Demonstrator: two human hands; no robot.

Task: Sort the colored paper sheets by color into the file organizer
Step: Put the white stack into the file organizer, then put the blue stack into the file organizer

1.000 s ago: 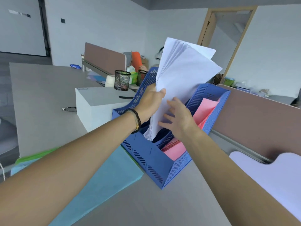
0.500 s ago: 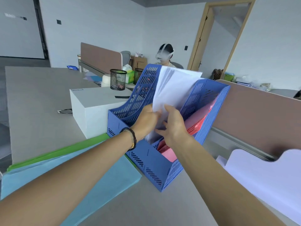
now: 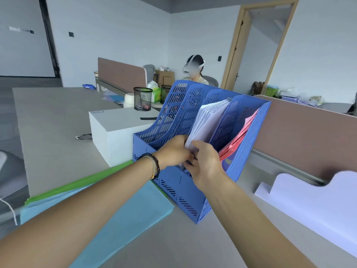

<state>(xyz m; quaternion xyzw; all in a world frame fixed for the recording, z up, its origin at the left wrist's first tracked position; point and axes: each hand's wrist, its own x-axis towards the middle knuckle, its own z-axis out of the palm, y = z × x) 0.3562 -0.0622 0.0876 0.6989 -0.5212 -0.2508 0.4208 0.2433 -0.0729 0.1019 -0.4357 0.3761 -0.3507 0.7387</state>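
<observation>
Light-blue sheets (image 3: pixel 123 213) lie nearest on the bench (image 3: pixel 58 120), over green sheets (image 3: pixel 81 182). Left hand (image 3: pixel 173 151) and right hand (image 3: pixel 204 163): each grip pinches the white sheets' (image 3: pixel 208 122) lower edge. They stand in the blue file organizer's (image 3: pixel 185 196) third slot (pink sheets (image 3: pixel 241 136) rightmost). Behind: white box (image 3: pixel 119 128).

Your worktop (image 3: pixel 58 120) is a pale grey surface. At its centre stands the blue file organizer (image 3: pixel 185 192). Touching it at 9 o'clock sits a white box (image 3: pixel 116 132), with eyeglasses (image 3: pixel 83 136) just beside that box, further toward 9. At 7 o'clock lie the light blue sheets (image 3: pixel 123 219) over the green sheets (image 3: pixel 77 183). At 3 o'clock lie the white sheets (image 3: pixel 318 206).
</observation>
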